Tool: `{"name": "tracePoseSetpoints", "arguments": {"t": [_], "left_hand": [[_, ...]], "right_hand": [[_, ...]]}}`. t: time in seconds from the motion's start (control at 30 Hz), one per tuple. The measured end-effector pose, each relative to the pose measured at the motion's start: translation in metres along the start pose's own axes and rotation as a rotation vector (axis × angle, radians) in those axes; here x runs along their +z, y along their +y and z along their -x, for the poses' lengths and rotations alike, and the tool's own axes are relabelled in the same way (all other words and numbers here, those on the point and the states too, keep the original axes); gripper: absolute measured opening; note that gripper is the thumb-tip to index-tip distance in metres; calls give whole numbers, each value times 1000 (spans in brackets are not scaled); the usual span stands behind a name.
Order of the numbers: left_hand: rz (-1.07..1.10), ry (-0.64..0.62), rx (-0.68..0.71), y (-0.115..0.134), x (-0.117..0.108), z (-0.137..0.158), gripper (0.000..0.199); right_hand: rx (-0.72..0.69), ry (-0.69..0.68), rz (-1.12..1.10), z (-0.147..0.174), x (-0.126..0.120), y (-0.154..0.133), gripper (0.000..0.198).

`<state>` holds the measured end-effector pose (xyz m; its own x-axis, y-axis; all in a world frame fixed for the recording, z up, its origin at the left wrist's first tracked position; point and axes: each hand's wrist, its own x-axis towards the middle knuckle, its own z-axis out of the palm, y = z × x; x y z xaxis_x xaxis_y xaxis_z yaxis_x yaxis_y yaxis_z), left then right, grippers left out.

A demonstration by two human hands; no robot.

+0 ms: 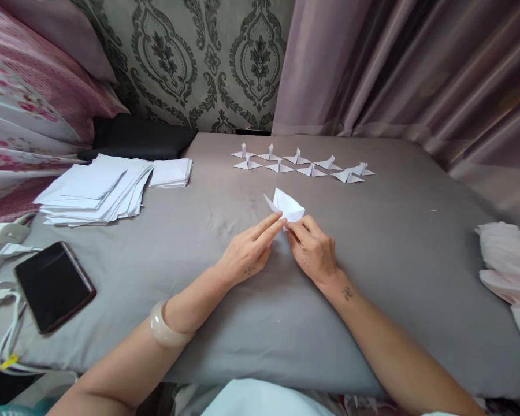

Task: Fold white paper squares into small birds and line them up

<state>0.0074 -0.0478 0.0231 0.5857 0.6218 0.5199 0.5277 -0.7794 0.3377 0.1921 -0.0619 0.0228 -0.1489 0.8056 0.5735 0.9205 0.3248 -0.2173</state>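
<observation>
A partly folded piece of white paper (288, 205) is held just above the grey cloth surface, its pointed flaps standing away from me. My left hand (252, 245) pinches its near left side, fingers stretched together over the fold. On the near right edge, my right hand (312, 247) grips the paper between thumb and bent fingers. The two hands' fingertips meet at the paper's near corner and hide that part. Beyond the hands, several folded white paper cranes (311, 170) stand in two rows.
At the left lie a large stack of white sheets (91, 190) and a smaller stack of paper squares (170, 173). A phone (54, 287) rests near a power strip (2, 242) with white cables. Crumpled pale cloth (505, 254) lies at the right edge; curtains (372, 63) hang behind.
</observation>
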Motion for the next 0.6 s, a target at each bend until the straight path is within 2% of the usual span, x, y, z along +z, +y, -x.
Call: {"name": "tracePoseSetpoints", "arguments": {"t": [0.1, 0.23, 0.33, 0.4, 0.47, 0.53, 0.6], "left_hand": [[18, -63, -3, -3, 2, 0, 53], [22, -24, -86, -7, 1, 0, 35], [32, 14, -93, -10, -2, 0, 23], [40, 34, -104, -12, -5, 0, 21], [40, 56, -115, -14, -7, 0, 21], [36, 69, -101, -17, -10, 0, 20], [35, 79, -64, -19, -11, -1, 20]], "right_hand": [[-17, -53, 8, 3, 1, -6, 27], [-29, -41, -185, 2, -7, -9, 18], [89, 68, -333, -3, -16, -3, 18], [172, 138, -334, -6, -18, 4, 12], [152, 74, -311, -7, -15, 13, 25], [63, -32, -276, -7, -10, 19, 38], [-29, -85, -223, -6, -4, 22, 40]]}}
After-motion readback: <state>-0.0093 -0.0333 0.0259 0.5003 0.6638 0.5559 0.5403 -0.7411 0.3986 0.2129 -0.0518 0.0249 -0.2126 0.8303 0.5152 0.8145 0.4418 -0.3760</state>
